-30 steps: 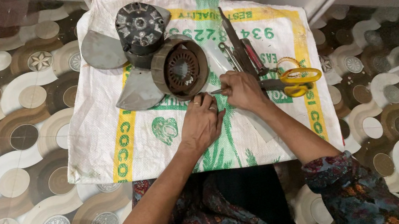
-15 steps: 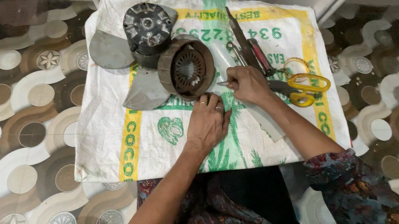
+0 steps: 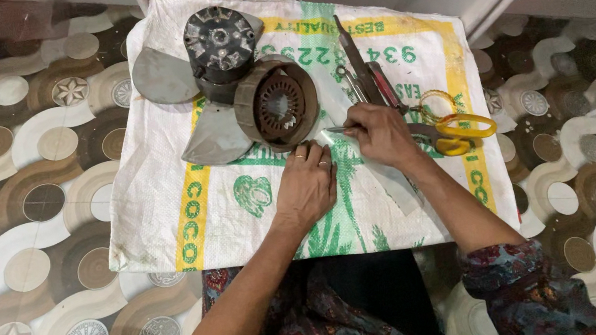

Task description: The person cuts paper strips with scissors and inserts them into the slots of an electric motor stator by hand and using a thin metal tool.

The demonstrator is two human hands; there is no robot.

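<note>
The person sits at the near edge of a white woven sack (image 3: 163,202) spread on the patterned floor (image 3: 14,192), both arms reaching onto it. The right hand (image 3: 380,132) is closed around a thin metal tool (image 3: 335,130); its long axis runs roughly level, tip pointing left toward the left hand (image 3: 307,188). The left hand lies flat, fingers loosely together, pressing on the sack, holding nothing that I can make out. The tool tip ends just beside the left fingertips, so the two hands are near each other at the middle of the sack.

Just beyond the left hand, toward the far edge, sits a round brown stator (image 3: 276,104), its rim almost touching the fingertips. The left hand is the nearer one to it. Farther back is a dark motor hub (image 3: 220,42) with grey fan blades (image 3: 165,76). Right of the right hand lie yellow scissors (image 3: 464,132) and a few long tools (image 3: 362,73), crowding that side. The sack's near-left corner has the open room.
</note>
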